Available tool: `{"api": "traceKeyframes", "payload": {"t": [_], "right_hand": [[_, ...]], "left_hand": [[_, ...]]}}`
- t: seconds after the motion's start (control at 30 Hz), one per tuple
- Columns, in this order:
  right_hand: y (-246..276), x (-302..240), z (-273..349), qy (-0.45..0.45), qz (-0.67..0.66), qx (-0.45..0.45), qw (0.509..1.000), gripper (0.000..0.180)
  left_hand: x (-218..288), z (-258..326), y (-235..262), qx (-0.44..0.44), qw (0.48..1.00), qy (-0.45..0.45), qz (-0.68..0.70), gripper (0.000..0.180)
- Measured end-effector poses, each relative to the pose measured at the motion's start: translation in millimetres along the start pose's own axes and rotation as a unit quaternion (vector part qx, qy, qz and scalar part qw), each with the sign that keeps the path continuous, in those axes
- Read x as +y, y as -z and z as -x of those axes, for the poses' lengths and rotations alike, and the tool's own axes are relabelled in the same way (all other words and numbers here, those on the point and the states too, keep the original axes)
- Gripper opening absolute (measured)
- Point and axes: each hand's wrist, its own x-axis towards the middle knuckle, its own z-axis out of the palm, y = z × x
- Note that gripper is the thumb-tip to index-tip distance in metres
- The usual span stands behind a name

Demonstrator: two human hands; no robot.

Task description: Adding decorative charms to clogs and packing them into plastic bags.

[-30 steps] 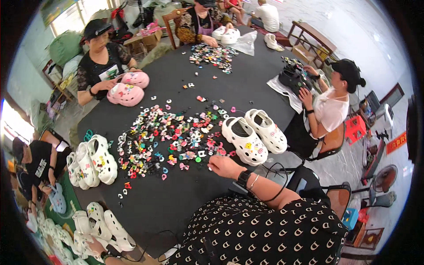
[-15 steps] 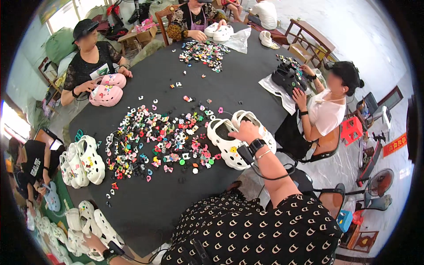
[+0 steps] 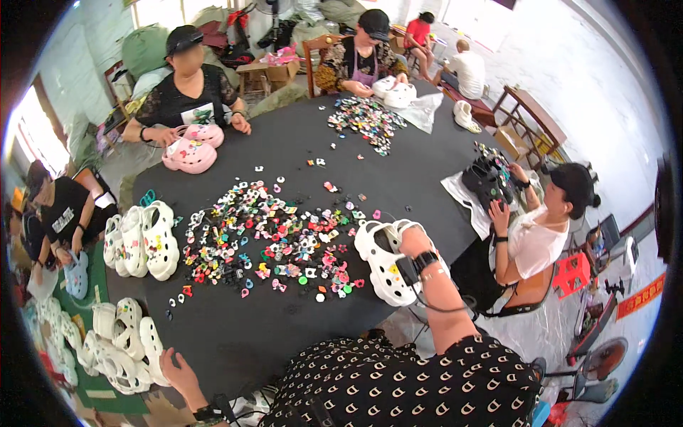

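Observation:
My right hand is at a pair of white clogs on the table's right side, gripping them at the heel opening. Its fingertips are hidden in or behind the clog. Small coloured charms dot the nearer clog. Low on the left, my left hand is open and holds nothing, fingers apart, beside a group of white clogs. Left of my right hand lies a broad pile of loose coloured shoe charms.
More white clogs stand at the left edge of the black table. Co-workers around it handle pink clogs, white clogs and black clogs. A second charm pile lies at the far side.
My left hand has moved right, off the white clogs at lower left, and its fingers are free. My right hand reaches farther over the clog, hiding its fingers. The whole view has shifted.

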Motion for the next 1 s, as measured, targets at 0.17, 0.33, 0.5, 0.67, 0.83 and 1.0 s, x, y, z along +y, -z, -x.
{"api": "traceKeyframes", "payload": {"t": [0.17,0.33,0.5,0.67,0.83,1.0], "right_hand": [[45,-49,29,0.138,-0.044,0.087,0.986,0.015],[32,-156,40,0.437,-0.041,0.239,0.866,0.006],[17,-287,86,0.572,-0.064,0.184,0.797,0.005],[9,-378,167,0.653,0.064,0.104,0.747,0.009],[-49,-405,212,0.715,0.087,0.066,0.690,0.015],[-89,-403,206,0.730,0.040,-0.019,0.682,0.014]], "left_hand": [[15,24,1,0.000,0.999,0.011,0.030,0.018],[52,24,22,0.032,0.995,-0.080,0.058,0.019],[86,25,55,0.049,0.992,-0.045,0.108,0.014],[86,43,75,0.063,0.984,-0.010,0.165,0.014],[78,60,85,0.059,0.991,0.005,0.118,0.013],[76,69,84,0.034,0.989,0.028,0.143,0.012]]}}
